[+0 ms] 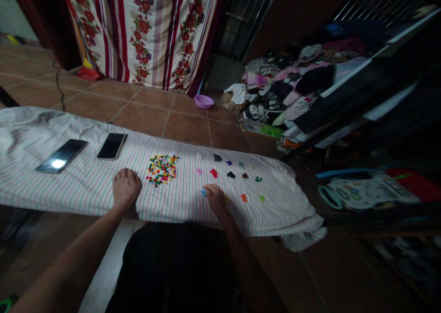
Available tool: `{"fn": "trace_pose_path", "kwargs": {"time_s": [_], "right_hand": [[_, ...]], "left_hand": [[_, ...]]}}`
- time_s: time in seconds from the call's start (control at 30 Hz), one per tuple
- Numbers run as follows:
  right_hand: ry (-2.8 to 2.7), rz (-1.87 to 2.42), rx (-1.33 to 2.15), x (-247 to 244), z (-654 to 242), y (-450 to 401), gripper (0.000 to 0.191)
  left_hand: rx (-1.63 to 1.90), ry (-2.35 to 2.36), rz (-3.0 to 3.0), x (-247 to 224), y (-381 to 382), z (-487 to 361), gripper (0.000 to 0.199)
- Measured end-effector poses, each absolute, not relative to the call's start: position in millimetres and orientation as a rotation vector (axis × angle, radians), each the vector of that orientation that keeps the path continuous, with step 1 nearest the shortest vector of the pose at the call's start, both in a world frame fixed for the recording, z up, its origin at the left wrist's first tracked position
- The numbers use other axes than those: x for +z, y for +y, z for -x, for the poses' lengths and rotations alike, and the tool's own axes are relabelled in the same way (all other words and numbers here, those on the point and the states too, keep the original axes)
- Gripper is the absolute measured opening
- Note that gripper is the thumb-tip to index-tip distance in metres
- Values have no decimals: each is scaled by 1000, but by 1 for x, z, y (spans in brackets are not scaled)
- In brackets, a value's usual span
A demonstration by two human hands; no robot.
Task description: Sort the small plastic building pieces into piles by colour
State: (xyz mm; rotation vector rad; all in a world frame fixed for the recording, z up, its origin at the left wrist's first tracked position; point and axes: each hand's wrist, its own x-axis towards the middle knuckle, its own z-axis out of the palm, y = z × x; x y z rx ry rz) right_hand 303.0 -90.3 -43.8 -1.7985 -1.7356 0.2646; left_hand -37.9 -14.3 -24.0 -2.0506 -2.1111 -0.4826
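My left hand [127, 185] rests palm down on the striped cloth, fingers curled under, with nothing visible in it. To its right lies a spread of small multicoloured pieces [161, 169], too small to name exactly. My right hand [215, 199] reaches down with thumb and fingers pinched together beside a few light blue pieces [203, 192]; whatever is between the fingertips is hidden. Around it are small colour-sorted groups: pink pieces [199, 171], red pieces [213, 173], black pieces [231, 174], orange pieces [244, 197]. Some yellow pieces [226, 198] are partly covered by this hand.
Two phones [62, 156] [112, 146] lie on the cloth at the left. Further groups, such as green pieces [258, 179] and lime pieces [262, 198], sit to the right. Beyond the table are a purple basin [204, 101], a red dustpan [88, 72] and heaped clothes [289, 81].
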Motion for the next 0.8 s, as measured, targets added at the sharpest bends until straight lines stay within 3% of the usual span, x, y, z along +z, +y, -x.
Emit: {"fn": "trace_pose_path", "kwargs": {"time_s": [0.47,0.8], "right_hand": [[-1868,1797,244,-48,-302,-97,29],[-1868,1742,305,-46,-303,-94,20]], "left_hand": [[-494,-2066,2027,-27,-14,39,33],[-482,-2041,2013,-29,-13,39,33]]}}
